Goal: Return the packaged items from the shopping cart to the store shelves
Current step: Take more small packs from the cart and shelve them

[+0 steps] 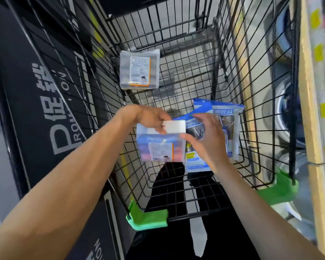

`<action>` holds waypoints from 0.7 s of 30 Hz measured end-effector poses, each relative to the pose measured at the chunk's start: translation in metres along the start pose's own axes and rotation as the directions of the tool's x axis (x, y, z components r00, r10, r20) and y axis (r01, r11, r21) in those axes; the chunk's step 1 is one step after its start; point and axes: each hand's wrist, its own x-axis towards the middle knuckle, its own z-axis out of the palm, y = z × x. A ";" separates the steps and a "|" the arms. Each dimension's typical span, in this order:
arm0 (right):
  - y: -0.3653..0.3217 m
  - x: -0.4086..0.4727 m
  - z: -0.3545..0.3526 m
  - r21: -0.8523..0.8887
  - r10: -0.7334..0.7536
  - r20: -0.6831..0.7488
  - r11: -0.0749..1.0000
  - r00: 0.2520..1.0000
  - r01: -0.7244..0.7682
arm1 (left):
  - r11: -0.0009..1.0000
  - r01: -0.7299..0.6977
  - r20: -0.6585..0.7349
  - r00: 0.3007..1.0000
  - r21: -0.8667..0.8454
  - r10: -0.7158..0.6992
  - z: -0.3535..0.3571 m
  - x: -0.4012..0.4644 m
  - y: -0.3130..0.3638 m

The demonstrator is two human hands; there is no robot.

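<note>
Both my hands are over the black wire shopping cart (pixel 233 76). My left hand (pixel 148 117) pinches the white top edge of a clear packet with a blue and orange label (pixel 160 145), lifted above the cart floor. My right hand (pixel 206 136) holds the same packet at its right side, thumb on the white top strip. Behind my right hand, blue and white packets (pixel 231 126) lean against the cart's right side. A grey packet with an orange-edged label (pixel 139 70) lies at the far end of the cart.
Dark panels with large white lettering (pixel 51 113) run along the left of the cart. A wooden-edged store shelf (pixel 308 102) with yellow price tags and wrapped goods stands close on the right. Green plastic corners (pixel 146 218) cap the cart's near rim.
</note>
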 end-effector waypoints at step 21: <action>0.006 0.036 -0.043 0.523 0.436 0.063 0.752 0.898 -0.401 | 0.589 0.190 -0.534 0.272 -0.786 -0.800 -0.079 0.048 -0.053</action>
